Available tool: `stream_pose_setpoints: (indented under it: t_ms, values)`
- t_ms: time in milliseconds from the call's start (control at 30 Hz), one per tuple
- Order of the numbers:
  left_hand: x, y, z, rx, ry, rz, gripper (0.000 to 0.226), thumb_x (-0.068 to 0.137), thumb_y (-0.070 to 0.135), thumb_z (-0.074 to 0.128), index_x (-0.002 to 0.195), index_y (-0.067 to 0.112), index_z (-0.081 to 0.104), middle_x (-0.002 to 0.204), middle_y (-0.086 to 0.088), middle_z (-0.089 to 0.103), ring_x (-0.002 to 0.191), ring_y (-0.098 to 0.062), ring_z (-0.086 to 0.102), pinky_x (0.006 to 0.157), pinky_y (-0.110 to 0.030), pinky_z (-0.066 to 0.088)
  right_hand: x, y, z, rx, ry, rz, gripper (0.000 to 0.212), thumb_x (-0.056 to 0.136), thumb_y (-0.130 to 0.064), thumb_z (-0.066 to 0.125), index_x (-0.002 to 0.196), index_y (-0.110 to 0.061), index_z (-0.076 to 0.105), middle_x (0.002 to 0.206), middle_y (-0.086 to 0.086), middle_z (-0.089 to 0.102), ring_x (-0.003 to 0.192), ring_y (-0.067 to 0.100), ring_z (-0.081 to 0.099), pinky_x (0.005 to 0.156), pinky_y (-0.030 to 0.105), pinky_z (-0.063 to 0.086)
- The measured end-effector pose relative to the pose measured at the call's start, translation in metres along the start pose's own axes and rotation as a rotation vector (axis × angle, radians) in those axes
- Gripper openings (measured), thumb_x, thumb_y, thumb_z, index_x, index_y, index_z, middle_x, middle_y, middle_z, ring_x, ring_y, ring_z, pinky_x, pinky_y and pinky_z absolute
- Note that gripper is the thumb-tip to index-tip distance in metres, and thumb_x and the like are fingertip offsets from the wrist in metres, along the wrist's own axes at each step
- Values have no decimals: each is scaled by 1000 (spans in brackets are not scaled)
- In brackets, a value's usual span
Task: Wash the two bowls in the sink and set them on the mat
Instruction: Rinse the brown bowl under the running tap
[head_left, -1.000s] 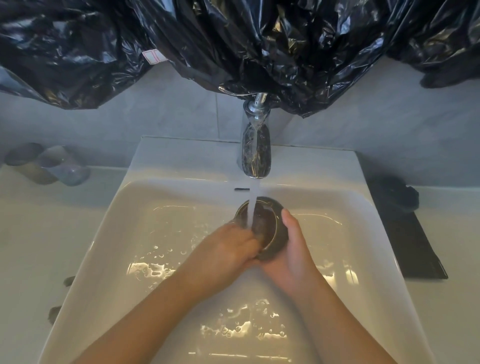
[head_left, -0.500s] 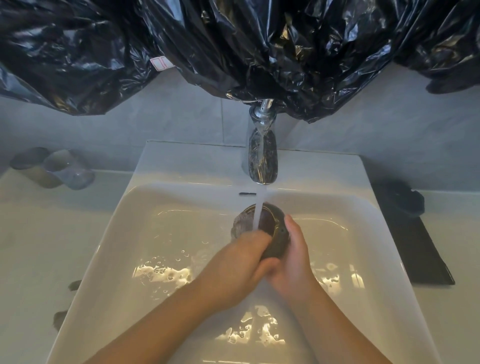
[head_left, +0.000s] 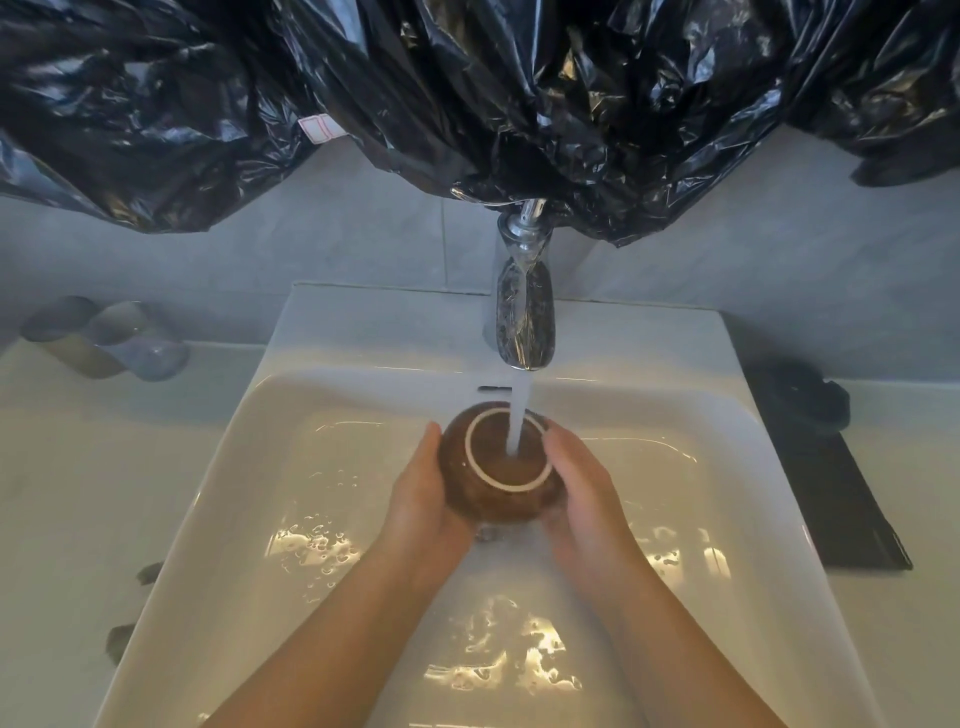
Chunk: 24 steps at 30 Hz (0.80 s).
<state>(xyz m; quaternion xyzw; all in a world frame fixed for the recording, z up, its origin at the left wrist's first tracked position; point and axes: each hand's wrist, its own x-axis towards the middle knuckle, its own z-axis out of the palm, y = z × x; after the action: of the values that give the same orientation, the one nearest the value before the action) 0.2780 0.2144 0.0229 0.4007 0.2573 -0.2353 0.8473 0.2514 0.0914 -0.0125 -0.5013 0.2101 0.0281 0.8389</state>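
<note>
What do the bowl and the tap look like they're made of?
Bowl: probably glazed ceramic, going by its speckled brown gloss and the pale, bare-looking foot ring. Tap: polished, likely chromed metal, going by its mirror-like reflections.

Much lay out of sight around the upturned bowl.
Its inside faced down, hidden; fingertips of the left grip and right grip were lost beneath it, with the drain of the sink. The sink's near rim was cut off by the picture's lower edge. Black plastic covered the top of the tap. A dark lump on the mat at the table's right edge was too dim to name; cups at its far left corner were blurred.
</note>
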Motion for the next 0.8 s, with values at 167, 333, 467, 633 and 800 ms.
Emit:
stream_pose_setpoints:
  t_ms: [167, 333, 467, 633, 800]
  values:
    - [-7, -3, -6, 265, -246, 174, 44, 93, 32, 47, 122, 1, 58, 118, -24, 65, 113, -38, 60, 100, -52, 45, 0, -2, 7, -57, 21, 127, 32, 100, -37, 49, 109, -18, 73, 106, 9, 76, 102, 29, 71, 82, 43, 57]
    - [-20, -12, -12, 1207, -515, 627, 25, 87, 17, 50, 110, 25, 56, 101, 13, 61, 96, 0, 57, 86, -19, 46, -9, -9, 1, 299, -161, 252, 49, 86, -51, 49, 98, -15, 79, 98, 13, 76, 89, 24, 74, 69, 35, 59]
    - [-3, 0, -33, 2126, -428, 1291, 21, 83, 29, 56, 97, 19, 67, 104, 0, 64, 107, -16, 58, 110, -52, 25, -7, -16, -5, 326, -147, 263, 53, 82, -52, 52, 112, -13, 74, 109, 16, 74, 92, 27, 73, 73, 39, 57]
    - [-7, -16, -20, 2285, -177, 994, 72, 86, 34, 55, 146, 5, 29, 148, -14, 41, 140, -23, 35, 113, -65, 4, -9, -7, 4, 210, -123, 233, 49, 92, -47, 47, 126, -16, 65, 117, 10, 73, 107, 23, 70, 88, 43, 53]
    - [-8, -20, -10, 2290, -91, 1039, 72, 77, 28, 73, 137, 6, 41, 123, -11, 62, 107, -21, 65, 111, -67, 14, -6, -8, -1, 234, -114, 154, 58, 84, -53, 51, 125, -14, 65, 121, 13, 71, 118, 29, 64, 102, 46, 46]
